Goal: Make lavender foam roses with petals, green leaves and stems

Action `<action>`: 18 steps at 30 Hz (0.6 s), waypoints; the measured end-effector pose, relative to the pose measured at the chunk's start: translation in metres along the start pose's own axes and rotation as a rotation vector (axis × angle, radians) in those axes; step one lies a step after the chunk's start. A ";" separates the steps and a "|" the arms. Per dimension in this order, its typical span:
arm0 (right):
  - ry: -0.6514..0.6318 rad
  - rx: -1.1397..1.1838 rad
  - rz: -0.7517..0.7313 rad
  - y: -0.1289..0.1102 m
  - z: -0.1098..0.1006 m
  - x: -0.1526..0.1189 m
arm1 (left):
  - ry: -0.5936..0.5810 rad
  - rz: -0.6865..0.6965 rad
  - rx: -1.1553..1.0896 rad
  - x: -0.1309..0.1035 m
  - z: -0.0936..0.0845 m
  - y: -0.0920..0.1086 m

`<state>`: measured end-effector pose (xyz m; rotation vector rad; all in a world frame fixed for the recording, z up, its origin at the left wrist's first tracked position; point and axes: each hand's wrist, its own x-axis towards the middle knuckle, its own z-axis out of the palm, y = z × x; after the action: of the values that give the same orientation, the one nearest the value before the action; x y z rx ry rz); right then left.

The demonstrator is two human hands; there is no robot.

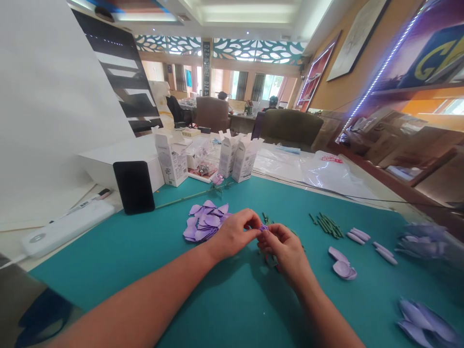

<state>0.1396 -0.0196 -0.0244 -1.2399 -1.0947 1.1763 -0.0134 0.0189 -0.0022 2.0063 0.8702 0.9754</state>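
Observation:
My left hand (234, 234) and my right hand (286, 249) meet over the middle of the green mat, fingertips pinched together. Between them is a small purple petal piece (264, 227), mostly covered by the fingers. A heap of loose purple petals (206, 222) lies just beyond my left hand. Beneath my right hand, partly hidden green bits and a small object show that I cannot make out. To the right lie several short green stem pieces (329, 225), rolled lilac petals (358, 235) and a pair of cupped petals (342, 265).
A long-stemmed artificial flower (188, 197) lies at the mat's (232, 309) back. Behind it stand white boxes (172, 162) and a dark phone-like slab (134, 187). A white power strip (68, 229) is at left, plastic sheeting (311, 169) at back right. More petals (424, 319) lie near right. Two people sit far behind.

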 end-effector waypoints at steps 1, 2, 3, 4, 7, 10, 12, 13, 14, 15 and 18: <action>-0.006 -0.037 -0.018 0.000 0.000 -0.001 | -0.005 -0.055 -0.055 0.001 0.000 0.000; -0.002 -0.076 -0.046 0.000 0.000 -0.001 | -0.014 -0.102 -0.114 0.001 0.000 0.000; 0.010 -0.117 -0.082 0.000 0.000 -0.002 | -0.027 -0.137 -0.168 0.002 0.000 0.000; 0.029 -0.160 -0.122 0.000 0.000 -0.003 | -0.041 -0.159 -0.207 0.002 0.000 0.000; 0.065 -0.281 -0.228 -0.002 0.001 -0.007 | -0.063 -0.169 -0.215 0.001 -0.002 0.002; 0.063 -0.388 -0.299 -0.005 -0.002 -0.008 | -0.062 -0.129 -0.177 0.001 -0.005 0.004; 0.051 -0.447 -0.328 -0.007 -0.004 -0.009 | -0.063 -0.086 -0.147 0.000 -0.007 0.004; 0.054 -0.474 -0.340 -0.008 -0.005 -0.009 | -0.063 -0.059 -0.120 0.000 -0.008 0.004; 0.062 -0.499 -0.353 -0.008 -0.006 -0.009 | -0.058 -0.030 -0.087 0.000 -0.008 0.003; 0.074 -0.522 -0.367 -0.009 -0.006 -0.010 | -0.052 -0.001 -0.052 -0.001 -0.008 0.002; 0.105 -0.574 -0.404 -0.010 -0.006 -0.012 | -0.025 0.077 0.039 -0.001 -0.007 0.000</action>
<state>0.1446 -0.0315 -0.0141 -1.3963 -1.5767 0.4940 -0.0199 0.0205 0.0011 2.0944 0.8092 0.9807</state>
